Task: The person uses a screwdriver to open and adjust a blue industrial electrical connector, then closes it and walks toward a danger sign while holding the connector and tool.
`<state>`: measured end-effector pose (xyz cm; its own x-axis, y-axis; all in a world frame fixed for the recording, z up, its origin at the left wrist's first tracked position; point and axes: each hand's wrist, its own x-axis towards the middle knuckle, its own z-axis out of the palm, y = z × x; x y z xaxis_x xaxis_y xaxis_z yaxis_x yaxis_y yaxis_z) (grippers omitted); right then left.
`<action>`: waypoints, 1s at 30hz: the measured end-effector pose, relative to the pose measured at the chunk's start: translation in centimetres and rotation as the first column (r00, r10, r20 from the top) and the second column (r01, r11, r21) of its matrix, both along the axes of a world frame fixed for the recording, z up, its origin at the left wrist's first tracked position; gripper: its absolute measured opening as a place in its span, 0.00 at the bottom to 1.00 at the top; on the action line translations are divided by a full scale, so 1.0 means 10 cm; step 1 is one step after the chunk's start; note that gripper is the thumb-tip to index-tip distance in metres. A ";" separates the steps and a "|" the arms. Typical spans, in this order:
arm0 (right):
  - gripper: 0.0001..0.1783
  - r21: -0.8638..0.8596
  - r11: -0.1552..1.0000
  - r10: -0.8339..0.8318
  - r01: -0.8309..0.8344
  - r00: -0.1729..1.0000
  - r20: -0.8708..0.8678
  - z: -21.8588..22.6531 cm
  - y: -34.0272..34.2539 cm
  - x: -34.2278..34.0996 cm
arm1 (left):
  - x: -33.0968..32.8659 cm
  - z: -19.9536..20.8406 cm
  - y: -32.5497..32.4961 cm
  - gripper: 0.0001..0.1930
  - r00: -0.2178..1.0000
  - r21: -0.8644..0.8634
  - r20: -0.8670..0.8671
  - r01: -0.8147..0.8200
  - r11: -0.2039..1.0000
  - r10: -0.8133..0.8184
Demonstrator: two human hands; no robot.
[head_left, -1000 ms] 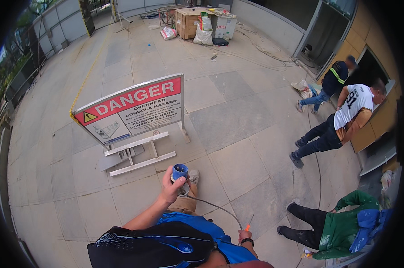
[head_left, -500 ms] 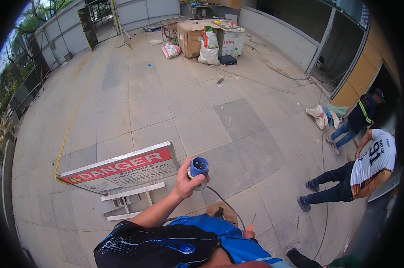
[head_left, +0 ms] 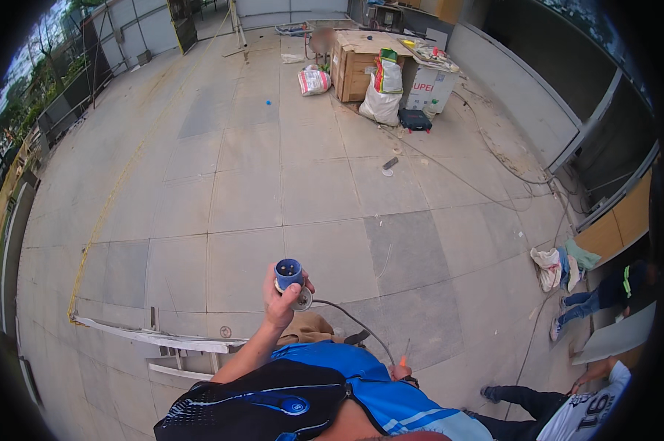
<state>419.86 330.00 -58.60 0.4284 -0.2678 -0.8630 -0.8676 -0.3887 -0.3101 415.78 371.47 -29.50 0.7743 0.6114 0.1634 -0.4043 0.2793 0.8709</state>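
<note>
In front of my chest, my left hand (head_left: 278, 303) is closed around a blue industrial plug (head_left: 288, 271). The plug's round open end faces up, and metal pins show inside it. A round pale part with the cable entry hangs at its lower side. A dark cable (head_left: 357, 322) curves from there past my right side. Low beside my body, my right hand (head_left: 401, 373) is closed on an orange-handled screwdriver (head_left: 403, 361) with its thin shaft pointing up. My shirt hides part of that hand.
A sign board on a white frame (head_left: 170, 339) stands close at my left. Two people (head_left: 593, 408) are at the right, near piled cloths (head_left: 552, 268). Farther off stand a wooden crate (head_left: 352, 70), sacks (head_left: 383, 103) and a black case (head_left: 415, 120). Cables (head_left: 464, 180) cross the tiled floor.
The view has turned left and tilted, so the sign shows edge-on and the people sit lower right. My left hand with the plug appears slightly farther left. Both hands keep their holds.
</note>
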 end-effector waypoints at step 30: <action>0.24 0.769 0.213 -0.148 -0.602 0.758 0.635 2.55 6.69 7.28 | 7.05 0.50 4.48 0.27 0.900 -0.428 0.419 0.314 0.847 -0.122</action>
